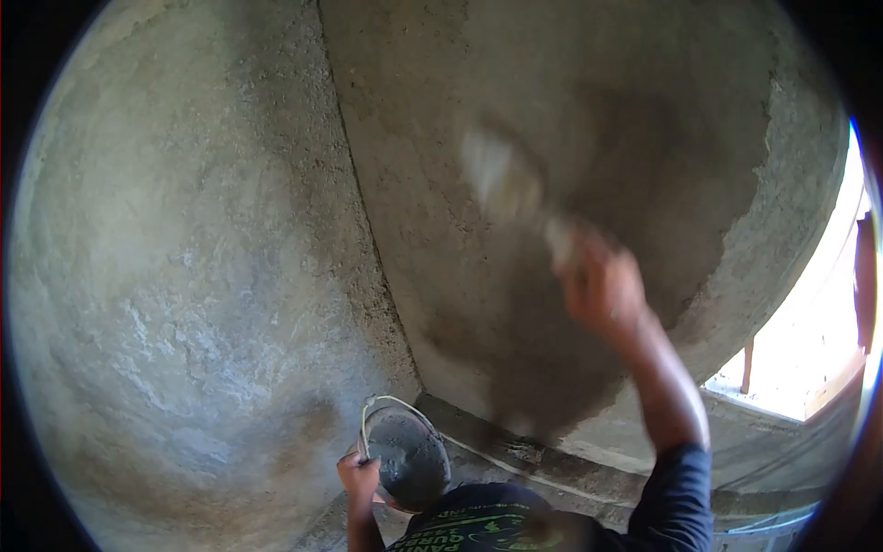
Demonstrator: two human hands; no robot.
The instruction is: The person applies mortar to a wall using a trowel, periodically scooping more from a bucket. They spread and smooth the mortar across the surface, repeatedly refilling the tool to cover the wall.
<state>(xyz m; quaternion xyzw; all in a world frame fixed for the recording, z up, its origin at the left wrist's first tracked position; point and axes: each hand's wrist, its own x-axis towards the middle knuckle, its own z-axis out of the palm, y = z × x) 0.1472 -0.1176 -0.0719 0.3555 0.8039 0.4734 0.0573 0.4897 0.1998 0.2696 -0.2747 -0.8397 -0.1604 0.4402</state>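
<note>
My right hand (602, 281) is raised in front of the wall and closed round the handle of a brush-like tool (501, 175). Motion blurs the tool, so its exact shape and whether it touches the wall cannot be made out. Low in the view, my left hand (359, 476) grips the rim and wire handle of a bucket (405, 455), which holds dark grey wet material. Behind the tool, the wall (644, 193) has a dark, damp-looking patch.
A rough, lighter wall (202, 276) stands on the left and meets the other at a corner. At the right is a bright opening (782, 350) with a ledge. A hose or cable (515, 474) runs along the wall's foot.
</note>
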